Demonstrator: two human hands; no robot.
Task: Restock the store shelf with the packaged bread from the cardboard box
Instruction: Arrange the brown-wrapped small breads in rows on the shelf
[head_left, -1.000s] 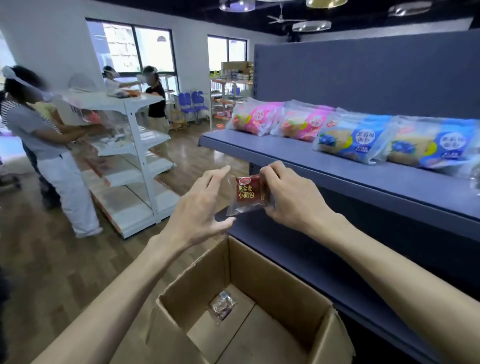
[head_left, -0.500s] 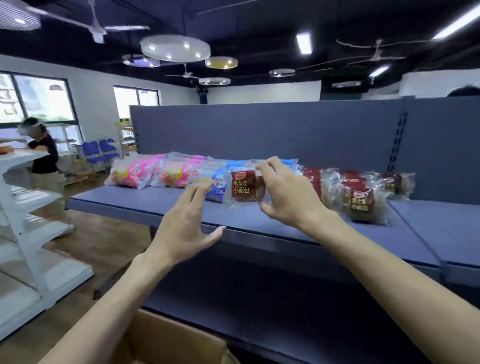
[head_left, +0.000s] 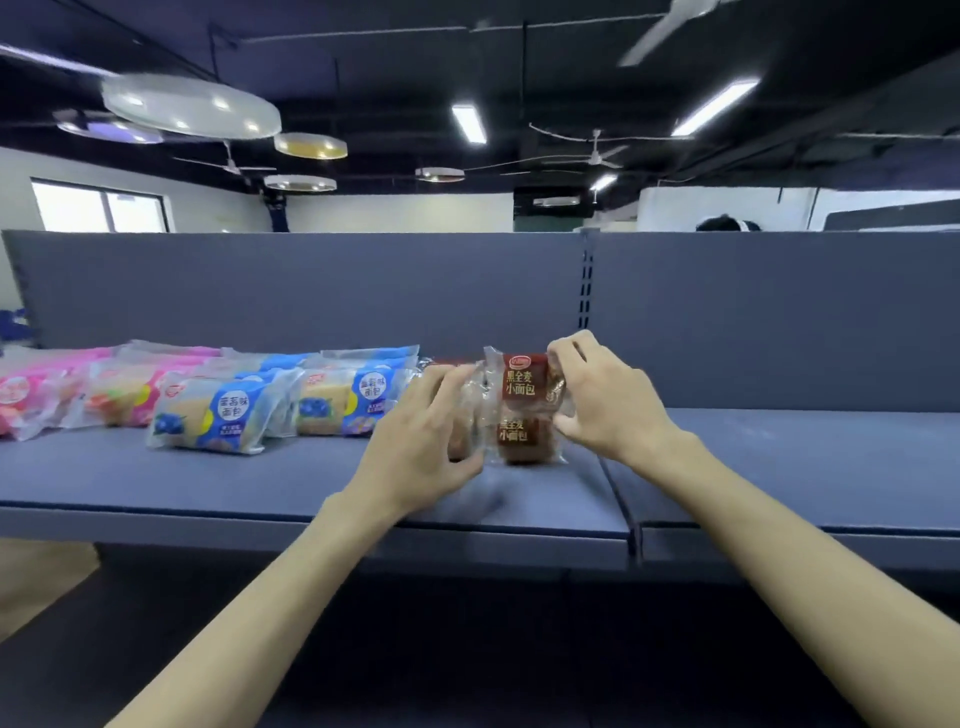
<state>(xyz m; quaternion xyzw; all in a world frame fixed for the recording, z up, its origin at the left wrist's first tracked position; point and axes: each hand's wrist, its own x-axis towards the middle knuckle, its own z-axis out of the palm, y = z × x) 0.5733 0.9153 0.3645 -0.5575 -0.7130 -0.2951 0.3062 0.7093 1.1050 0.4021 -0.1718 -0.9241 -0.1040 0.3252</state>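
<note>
Dark red wrapper up top: the right hand (head_left: 608, 400) pinches a small black whole-wheat bread packet (head_left: 522, 382) by its right edge, holding it upright above another of its kind (head_left: 522, 441) already on the blue-grey shelf (head_left: 260, 483), probably to stack it into that row. The left hand (head_left: 431, 441) curls its fingers against the brown packets beside it, apparently steadying them, though whether it grips one I cannot tell. Blueberry bread packs (head_left: 218, 415) and pink packs (head_left: 119, 400) crowd the left; the cardboard box is out of view.
</note>
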